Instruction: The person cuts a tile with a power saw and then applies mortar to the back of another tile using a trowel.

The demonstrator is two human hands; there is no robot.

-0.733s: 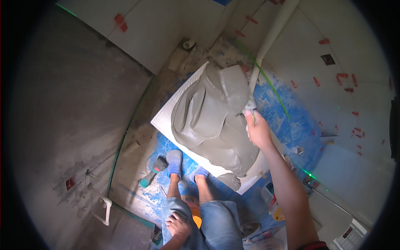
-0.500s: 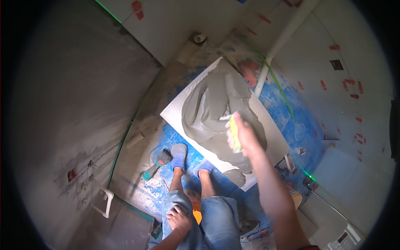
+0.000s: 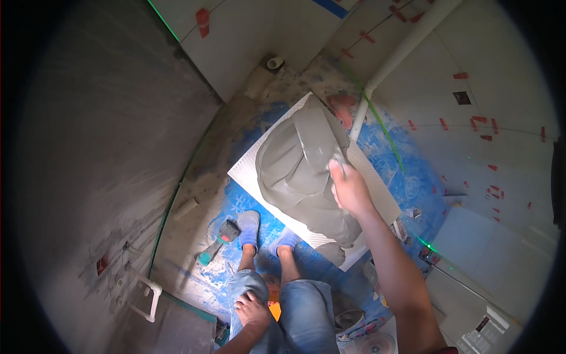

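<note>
A thick, uneven mound of grey mortar [image 3: 295, 168] lies on a white ribbed tile [image 3: 372, 177] on the floor ahead of me. My right hand [image 3: 348, 186] grips a trowel [image 3: 337, 158] over the mortar's right part; its blade is mostly hidden in the mortar. My left hand [image 3: 250, 307] rests on my left knee, fingers slightly apart, holding nothing. My feet, in grey-blue slip-on shoes [image 3: 249, 227], are at the tile's near edge.
A cordless power tool [image 3: 227, 232] lies left of my feet. An orange bucket [image 3: 274, 308] sits between my legs. A white pipe [image 3: 401, 53] runs along the right wall [image 3: 489, 153]. A pipe stub [image 3: 274, 62] is in the far corner, and white plumbing [image 3: 153, 301] at lower left.
My right hand has swept from the mortar's right edge inward and down, then slightly up, with the trowel. The mortar's surface is reshaped. My left hand stayed on my knee.
</note>
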